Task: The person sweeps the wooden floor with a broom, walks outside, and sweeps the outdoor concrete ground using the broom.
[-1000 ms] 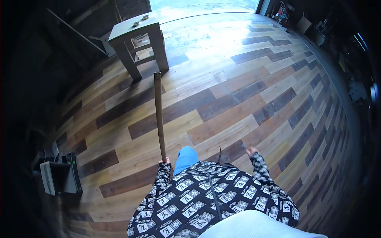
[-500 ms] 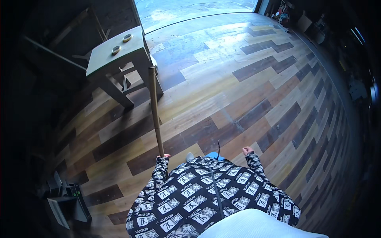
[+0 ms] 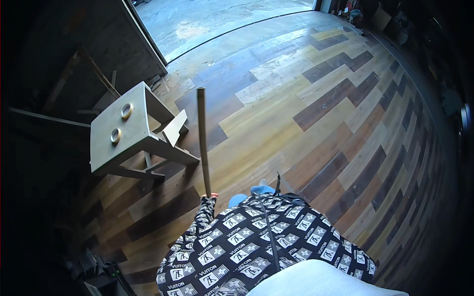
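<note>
A long, straight wooden stick (image 3: 202, 138) stands nearly upright at the left of centre, its lower end in my left hand (image 3: 212, 196). The fingers are closed round it; most of that hand is hidden behind the patterned sleeve. My right hand is out of sight, behind the front of my jacket. Beyond the stick, to the left, is a pale wooden table (image 3: 138, 143) with angled legs. Two rolls of tape lie flat on its top, a farther one (image 3: 127, 110) and a nearer one (image 3: 115, 136). The stick is apart from the table in this view.
A wide doorway opens onto bright concrete (image 3: 222, 19) at the far side. Multicoloured wood-plank flooring (image 3: 306, 148) spreads ahead and right. Long bars lean in the dark left of the table. Dark metal parts (image 3: 103, 276) lie low at the left. Clutter lines the far right wall.
The table has come nearer and lower in view, and the doorway has shifted left. My right hand has gone out of sight. The stick stays in my left hand.
</note>
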